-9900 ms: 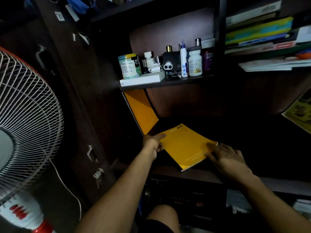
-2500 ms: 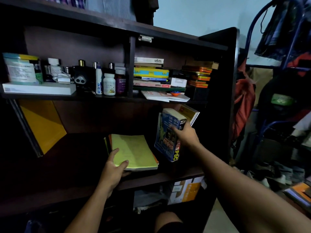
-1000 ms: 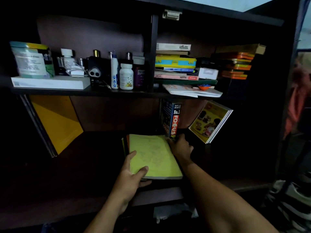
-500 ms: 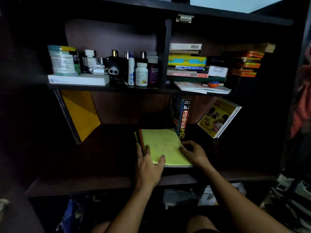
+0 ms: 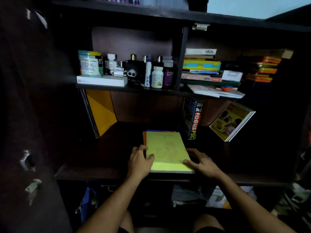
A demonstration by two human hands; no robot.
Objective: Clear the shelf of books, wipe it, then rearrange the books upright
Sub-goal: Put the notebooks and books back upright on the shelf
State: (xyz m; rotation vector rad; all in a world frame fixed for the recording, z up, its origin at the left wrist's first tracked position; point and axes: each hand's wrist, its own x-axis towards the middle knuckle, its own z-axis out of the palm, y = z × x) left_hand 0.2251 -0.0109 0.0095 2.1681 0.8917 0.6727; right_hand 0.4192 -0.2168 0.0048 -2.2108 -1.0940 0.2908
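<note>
A flat stack of thin books with a yellow-green cover [image 5: 166, 152] on top lies on the dark lower shelf [image 5: 104, 163], near its front edge. My left hand [image 5: 138, 163] holds the stack's left edge, thumb on the cover. My right hand [image 5: 202, 163] rests against the stack's right front corner, fingers on its edge. Behind the stack a thick dark "Focus PSC" book [image 5: 192, 119] stands upright. An orange-yellow book [image 5: 101, 111] leans against the left wall. A picture-covered magazine bundle [image 5: 231, 121] leans at the right.
The upper shelf carries a tin [image 5: 90, 63], a white box [image 5: 101, 80], bottles [image 5: 157, 77] and flat piles of books [image 5: 201, 66], with orange boxes [image 5: 262, 68] at far right. An open cabinet door [image 5: 28, 132] stands to the left. Clutter fills the space below.
The view has drawn back and down a little. My right hand slid from the stack's far right edge to its front right corner. My left hand shifted onto the left edge.
</note>
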